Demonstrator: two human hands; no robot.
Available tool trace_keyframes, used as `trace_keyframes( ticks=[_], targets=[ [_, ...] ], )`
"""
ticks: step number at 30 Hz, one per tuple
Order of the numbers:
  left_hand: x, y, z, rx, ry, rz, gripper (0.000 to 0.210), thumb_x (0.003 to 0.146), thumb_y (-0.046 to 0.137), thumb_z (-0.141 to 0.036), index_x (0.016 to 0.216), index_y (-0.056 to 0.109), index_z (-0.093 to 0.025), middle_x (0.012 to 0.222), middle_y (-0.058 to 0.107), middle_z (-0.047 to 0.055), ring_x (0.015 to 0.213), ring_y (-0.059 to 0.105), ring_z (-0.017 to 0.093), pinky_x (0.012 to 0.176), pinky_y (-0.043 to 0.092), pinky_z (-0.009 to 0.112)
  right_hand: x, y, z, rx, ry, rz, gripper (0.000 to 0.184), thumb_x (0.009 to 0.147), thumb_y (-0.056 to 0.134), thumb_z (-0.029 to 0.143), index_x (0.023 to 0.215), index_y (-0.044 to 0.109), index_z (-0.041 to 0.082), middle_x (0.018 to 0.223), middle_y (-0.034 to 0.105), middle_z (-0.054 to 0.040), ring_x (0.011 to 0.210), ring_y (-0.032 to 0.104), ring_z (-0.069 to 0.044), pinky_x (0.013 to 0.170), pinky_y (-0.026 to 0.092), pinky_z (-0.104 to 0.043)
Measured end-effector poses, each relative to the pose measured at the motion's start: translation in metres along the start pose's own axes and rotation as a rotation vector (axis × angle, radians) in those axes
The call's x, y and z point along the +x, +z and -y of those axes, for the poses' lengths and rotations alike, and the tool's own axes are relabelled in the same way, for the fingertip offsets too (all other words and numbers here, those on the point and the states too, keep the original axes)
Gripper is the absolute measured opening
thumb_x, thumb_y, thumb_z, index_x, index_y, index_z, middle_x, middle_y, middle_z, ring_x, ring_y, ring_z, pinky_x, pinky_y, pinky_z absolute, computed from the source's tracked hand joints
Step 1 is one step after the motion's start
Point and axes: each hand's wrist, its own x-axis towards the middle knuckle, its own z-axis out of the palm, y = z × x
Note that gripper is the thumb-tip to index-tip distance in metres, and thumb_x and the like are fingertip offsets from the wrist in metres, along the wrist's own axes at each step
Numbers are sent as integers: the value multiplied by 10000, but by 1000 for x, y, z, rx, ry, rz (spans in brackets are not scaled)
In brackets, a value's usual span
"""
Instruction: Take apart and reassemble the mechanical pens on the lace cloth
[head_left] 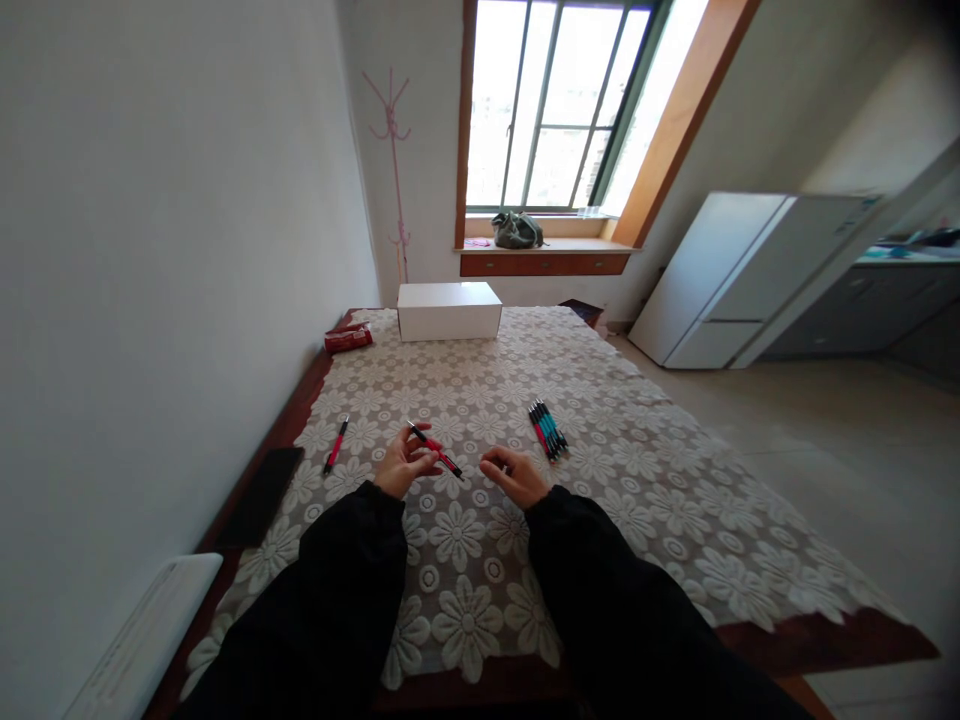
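Note:
My left hand (406, 462) is closed around a red and black pen (436, 449), its thumb and fingers pinching the barrel. The pen slants down to the right, over the tablecloth. Just right of its lower end is my right hand (513, 474), fingers curled in, with nothing seen sticking out of them; it stays apart from the pen. Another red and black pen (337, 446) lies on the cloth to the left. Beyond my right hand, several pens (549, 431) with red or teal barrels lie side by side in a row.
A floral lace tablecloth (469, 620) covers the dark wooden table. A white box (450, 312) stands at its far end, with a red packet (348, 337) to the left. A dark flat object (261, 497) and a white object (150, 635) lie along the wall side.

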Motion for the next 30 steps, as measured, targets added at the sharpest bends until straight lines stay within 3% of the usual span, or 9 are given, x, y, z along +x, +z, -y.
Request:
trace_keyframes(
  ticks=[4, 10, 15, 20, 26, 30],
  targets=[
    [-2, 8, 8, -38, -31, 19, 559, 589, 868, -315, 944, 461, -169, 937, 715, 77, 870, 703, 215, 749, 593, 346, -1, 9, 2, 45, -5, 104, 336, 861, 558, 487, 960, 639, 177, 781, 670, -21, 623, 560, -119, 581, 412, -229],
    [0, 8, 12, 78, -105, 16, 510, 565, 868, -387, 861, 533, -141, 865, 734, 99, 808, 713, 220, 687, 582, 313, 0, 15, -11, 85, 50, 178, 224, 896, 506, 392, 879, 597, 189, 670, 653, 10, 558, 564, -109, 562, 417, -225],
    [2, 1, 12, 317, -19, 9, 404, 621, 815, -416, 835, 624, -132, 680, 692, 36, 602, 654, 147, 582, 543, 264, 2, 18, -28, 200, 147, 184, 233, 876, 504, 423, 881, 555, 195, 650, 633, 20, 510, 536, -100, 504, 403, -216],
    [3, -2, 11, 630, 161, -4, 233, 666, 760, -341, 795, 693, -160, 752, 704, 32, 628, 624, 128, 573, 495, 225, 11, 12, -34, 298, 245, 264, 309, 823, 545, 496, 878, 512, 194, 647, 617, 22, 488, 528, -96, 455, 398, -203],
    [3, -1, 15, 775, 251, -14, 190, 699, 720, -327, 824, 716, -184, 739, 707, 18, 600, 595, 120, 576, 463, 226, 31, 4, -20, 70, 287, 418, 290, 825, 590, 458, 925, 631, 189, 598, 570, 43, 441, 496, -81, 434, 363, -195],
    [2, -2, 13, 820, 276, -1, 178, 717, 704, -338, 822, 723, -196, 723, 702, 19, 587, 576, 126, 568, 443, 233, 36, 12, -15, -99, 148, 378, 331, 873, 526, 447, 768, 695, 182, 504, 480, 42, 470, 442, -86, 459, 295, -207]
  ],
)
